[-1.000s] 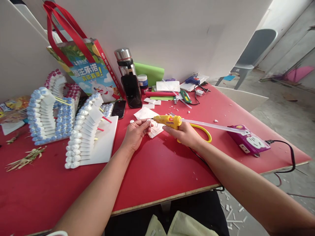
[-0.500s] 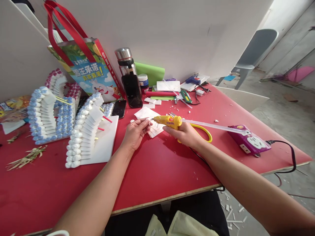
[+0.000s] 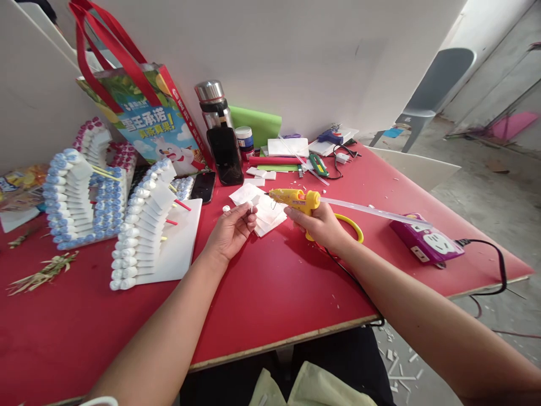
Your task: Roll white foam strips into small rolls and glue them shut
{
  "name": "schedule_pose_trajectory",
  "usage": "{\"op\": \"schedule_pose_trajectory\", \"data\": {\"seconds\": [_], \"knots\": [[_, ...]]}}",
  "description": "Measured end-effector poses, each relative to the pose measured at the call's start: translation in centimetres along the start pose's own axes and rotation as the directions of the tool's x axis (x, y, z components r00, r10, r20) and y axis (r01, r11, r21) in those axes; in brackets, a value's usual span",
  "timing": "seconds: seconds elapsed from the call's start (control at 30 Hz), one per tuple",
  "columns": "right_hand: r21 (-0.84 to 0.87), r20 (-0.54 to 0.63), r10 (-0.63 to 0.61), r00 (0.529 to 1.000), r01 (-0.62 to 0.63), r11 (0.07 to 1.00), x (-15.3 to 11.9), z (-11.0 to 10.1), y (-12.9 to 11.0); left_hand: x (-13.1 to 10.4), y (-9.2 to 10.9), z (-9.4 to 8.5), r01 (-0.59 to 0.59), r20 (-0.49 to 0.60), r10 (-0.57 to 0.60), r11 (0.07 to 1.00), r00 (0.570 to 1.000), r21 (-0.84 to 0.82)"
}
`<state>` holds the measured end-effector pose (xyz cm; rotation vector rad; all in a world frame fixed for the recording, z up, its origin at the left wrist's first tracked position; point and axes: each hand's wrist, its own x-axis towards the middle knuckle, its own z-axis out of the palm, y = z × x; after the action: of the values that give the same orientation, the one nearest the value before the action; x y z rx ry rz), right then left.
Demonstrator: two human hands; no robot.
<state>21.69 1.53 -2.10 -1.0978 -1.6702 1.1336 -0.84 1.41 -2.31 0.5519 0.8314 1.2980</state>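
My right hand (image 3: pixel 323 225) is wrapped round the handle of a yellow glue gun (image 3: pixel 296 197), its nozzle pointing left. A long clear glue stick (image 3: pixel 372 210) sticks out of the gun's back. Left of the nozzle, my left hand (image 3: pixel 232 228) pinches something small and whitish, mostly hidden by the fingers. Between and behind the hands lie white paper sheets (image 3: pixel 268 217) on the red table (image 3: pixel 270 299). A small white rolled piece (image 3: pixel 226 208) rests just behind my left hand. To the left stands a curved white model (image 3: pixel 141 237) with rolled white pieces along its edge, on a white board.
Further left is a blue-and-white model (image 3: pixel 70 208) of the same kind. A shopping bag (image 3: pixel 152 121), a steel flask (image 3: pixel 210 93) and a dark phone (image 3: pixel 203 187) stand or lie behind. A purple power strip (image 3: pixel 426 242) sits at the right, its cable over the edge.
The glue gun has moved slightly right, and its nozzle is now apart from my left fingers. My left hand has shifted a little left and turned, still pinching.
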Motion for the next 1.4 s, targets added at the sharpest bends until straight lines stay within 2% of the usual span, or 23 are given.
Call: {"op": "schedule_pose_trajectory", "data": {"seconds": [0.13,0.37,0.57,0.77,0.93,1.4], "knots": [[0.049,0.026,-0.018,1.0,0.017,0.999,0.0,0.1,-0.3,-0.2,0.3,0.4,0.101,0.001,-0.101,0.987,0.995,-0.124],[0.053,0.077,-0.08,0.994,0.076,0.996,-0.3,0.3,-1.1,-0.3,0.2,0.6,0.112,-0.001,-0.112,0.989,0.994,-0.096],[-0.008,0.111,-0.106,0.988,0.108,0.994,-0.4,0.3,-1.5,-0.3,0.1,0.6,0.12,0.048,-0.117,0.991,0.992,-0.061],[-0.094,0.096,-0.072,0.993,0.082,0.992,-0.5,0.3,-1.7,-0.3,0.1,0.5,0.113,0.028,-0.111,0.991,0.993,-0.071],[-0.097,0.079,-0.022,0.997,0.029,0.995,-0.4,0.2,-1.2,-0.2,0.1,0.2,0.103,0.012,-0.102,0.992,0.995,-0.074],[-0.15,0.087,-0.001,0.996,0.015,0.989,-0.3,0.2,-1.0,-0.1,0.1,0.1,0.12,0.025,-0.118,0.989,0.993,-0.092]]}}
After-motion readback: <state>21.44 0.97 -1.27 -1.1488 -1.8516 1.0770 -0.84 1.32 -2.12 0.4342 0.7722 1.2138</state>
